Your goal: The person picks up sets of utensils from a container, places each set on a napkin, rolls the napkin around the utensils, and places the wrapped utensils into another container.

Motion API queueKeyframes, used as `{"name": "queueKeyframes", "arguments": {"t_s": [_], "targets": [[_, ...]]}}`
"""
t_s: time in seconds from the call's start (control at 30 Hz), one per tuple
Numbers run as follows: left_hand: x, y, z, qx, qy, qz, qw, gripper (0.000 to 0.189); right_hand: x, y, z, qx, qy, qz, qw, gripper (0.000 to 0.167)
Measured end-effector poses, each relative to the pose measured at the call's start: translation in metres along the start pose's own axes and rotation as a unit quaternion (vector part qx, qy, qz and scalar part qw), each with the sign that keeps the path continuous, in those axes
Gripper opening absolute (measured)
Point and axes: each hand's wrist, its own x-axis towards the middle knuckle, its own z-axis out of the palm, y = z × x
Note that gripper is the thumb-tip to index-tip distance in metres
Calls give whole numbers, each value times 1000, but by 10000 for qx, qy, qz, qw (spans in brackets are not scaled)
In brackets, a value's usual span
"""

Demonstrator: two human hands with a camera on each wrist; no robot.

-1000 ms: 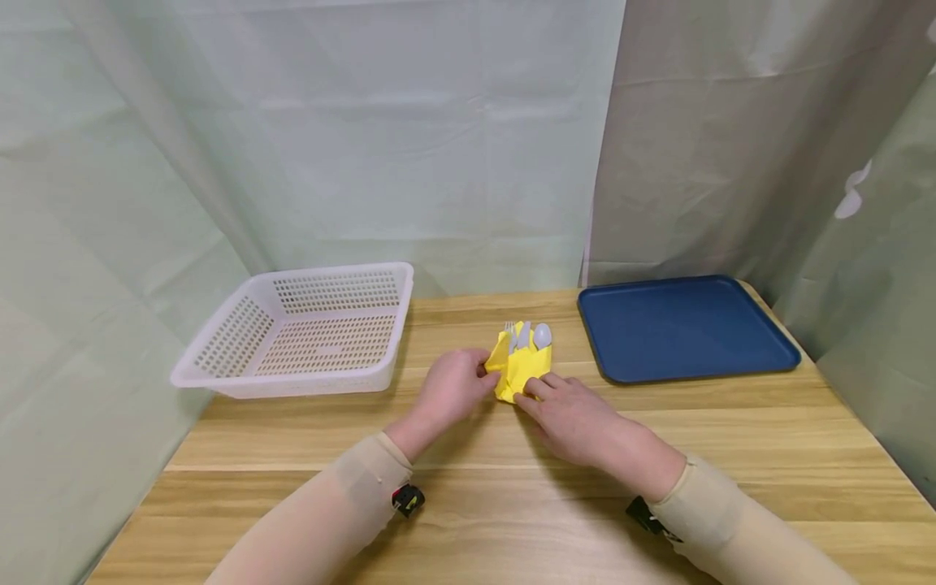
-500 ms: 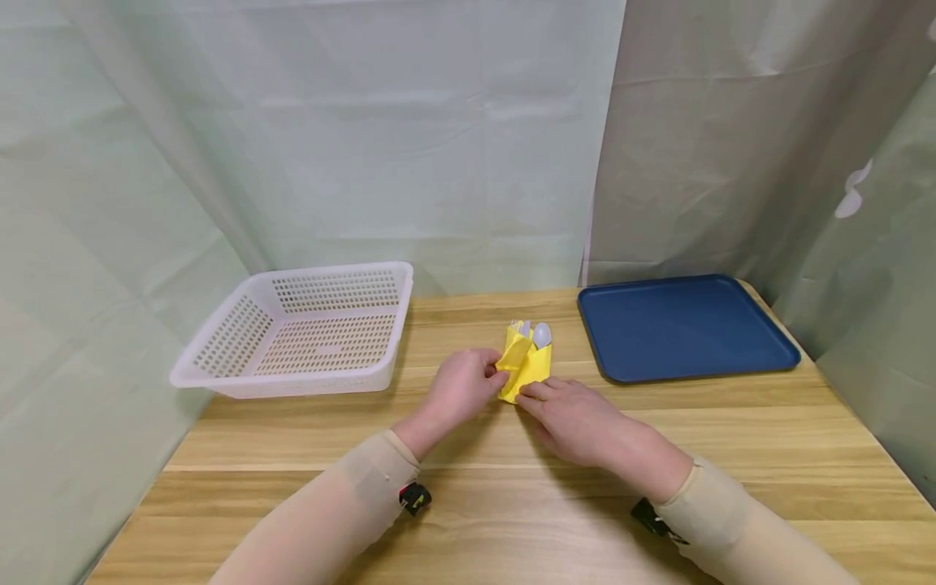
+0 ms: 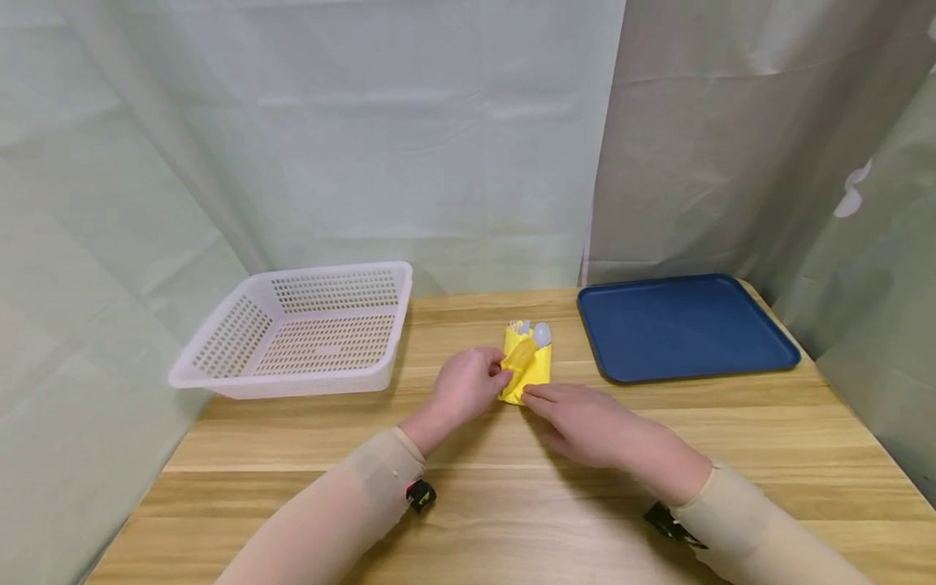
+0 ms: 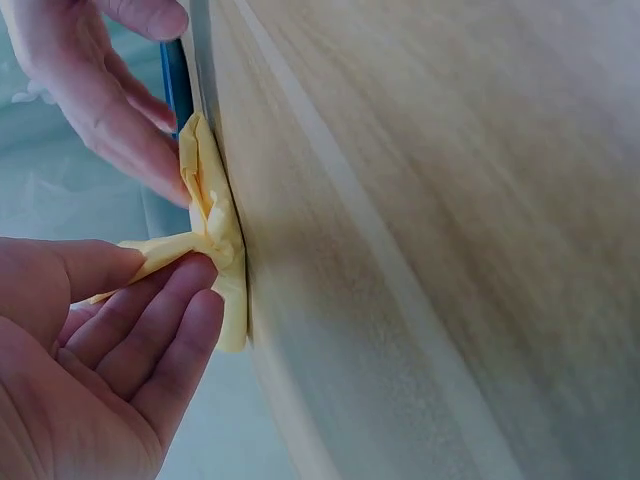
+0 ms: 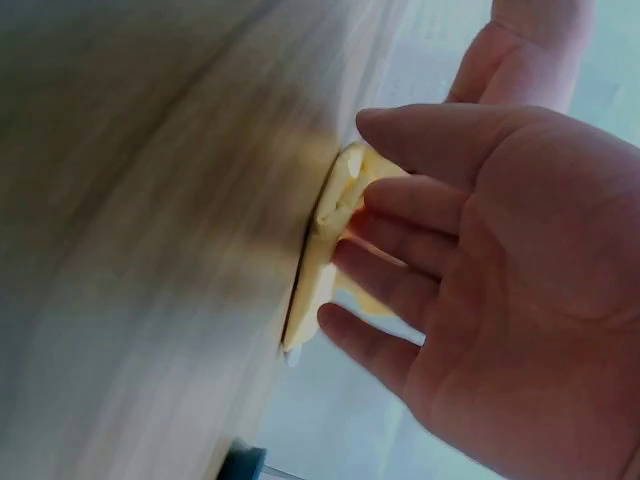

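Observation:
A yellow napkin [image 3: 538, 374] lies folded around cutlery on the wooden table. From its far end stick out the bowl of a grey plastic spoon [image 3: 542, 334], the tines of a fork [image 3: 515, 327] and a rounded knife tip [image 3: 525, 327]. My left hand [image 3: 470, 383] pinches a loose flap of the napkin between thumb and fingers, raised off the fold in the left wrist view. With fingers nearly straight, my right hand [image 3: 585, 421] touches the napkin's near right end. The cutlery handles are hidden inside the cloth.
To the left stands a white perforated plastic basket [image 3: 292, 382]. A dark blue tray [image 3: 687, 329] lies at the back right of the wooden table [image 3: 497, 520]. Pale cloth sheets [image 3: 409, 146] hang behind and at both sides.
My left hand has drawn the napkin's left flap rightward over the fork and knife, leaving less of them showing. My right hand has straightened its fingers and shifted slightly right and nearer.

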Motion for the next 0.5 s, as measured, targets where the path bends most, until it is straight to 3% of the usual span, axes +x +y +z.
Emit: {"name": "queueKeyframes", "arguments": {"t_s": [0.23,0.5], "targets": [[0,3,1,126,26,9,9999,17,-8,-3,-2,-108,-250,183,9995,60],[0,11,5,442,113,405,9981,11,-6,-4,-1,-16,-332,262,9991,61]]}}
